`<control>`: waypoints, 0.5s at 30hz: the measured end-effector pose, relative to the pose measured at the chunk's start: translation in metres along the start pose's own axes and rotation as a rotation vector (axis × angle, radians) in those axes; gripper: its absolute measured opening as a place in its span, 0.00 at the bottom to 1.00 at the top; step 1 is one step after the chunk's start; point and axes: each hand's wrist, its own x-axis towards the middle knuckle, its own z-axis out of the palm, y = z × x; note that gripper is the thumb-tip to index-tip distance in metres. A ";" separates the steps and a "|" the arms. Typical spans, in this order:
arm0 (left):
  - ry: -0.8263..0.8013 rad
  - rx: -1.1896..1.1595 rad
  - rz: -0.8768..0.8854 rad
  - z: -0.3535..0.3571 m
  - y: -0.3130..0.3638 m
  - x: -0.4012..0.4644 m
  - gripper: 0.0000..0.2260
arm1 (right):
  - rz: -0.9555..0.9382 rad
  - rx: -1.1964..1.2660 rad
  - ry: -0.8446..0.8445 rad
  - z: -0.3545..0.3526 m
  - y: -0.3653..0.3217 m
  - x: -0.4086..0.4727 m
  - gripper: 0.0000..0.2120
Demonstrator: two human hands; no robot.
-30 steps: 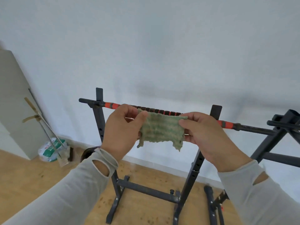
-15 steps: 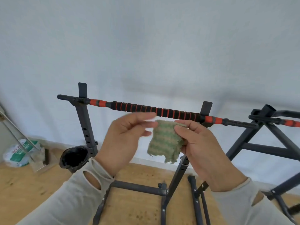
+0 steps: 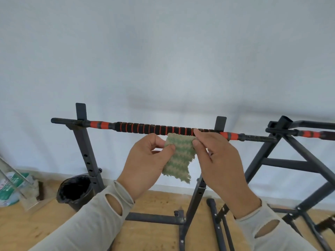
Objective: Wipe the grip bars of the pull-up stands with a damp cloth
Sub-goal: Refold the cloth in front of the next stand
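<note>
1. My left hand (image 3: 145, 165) pinches the left edge of the cloth (image 3: 178, 158) between thumb and curled fingers.
2. My right hand (image 3: 220, 160) pinches the cloth's upper right corner, thumb in front and forefinger on top.
3. The cloth is green and beige, striped, and hangs down between my hands with a ragged lower edge; its top edge sits just below the grip bar (image 3: 155, 129), and I cannot tell whether it touches.
4. The grip bar is black foam ringed with red, with red bands toward each end, and lies across two dark uprights of the pull-up stand (image 3: 87, 154).
5. My right forefinger reaches up to the bar's right part.
6. A second stand (image 3: 290, 160) is at the right, carrying its own red-banded bar (image 3: 308, 134).
7. A black bucket (image 3: 74, 191) sits on the wooden floor (image 3: 23, 229) by the left upright, and a green and white bag (image 3: 10, 189) lies at the far left against the white wall (image 3: 163, 60).
</note>
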 end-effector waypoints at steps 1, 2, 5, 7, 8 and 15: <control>0.011 0.001 -0.008 0.001 -0.002 0.000 0.09 | -0.097 -0.087 0.056 0.002 0.000 -0.001 0.16; 0.019 -0.012 -0.024 0.002 -0.004 -0.001 0.09 | -0.165 -0.144 0.101 0.004 -0.001 0.000 0.15; 0.035 -0.085 -0.072 0.005 -0.009 -0.003 0.09 | -0.275 -0.232 0.148 0.005 -0.002 0.004 0.14; 0.039 -0.122 -0.091 0.005 -0.011 -0.004 0.09 | -0.290 -0.239 0.140 0.003 -0.004 0.008 0.13; 0.036 -0.139 -0.092 0.004 -0.012 -0.005 0.09 | -0.278 -0.210 0.119 0.002 -0.005 0.010 0.11; -0.084 -0.244 0.012 -0.002 -0.015 -0.007 0.07 | 0.134 0.308 -0.484 -0.002 -0.018 0.016 0.14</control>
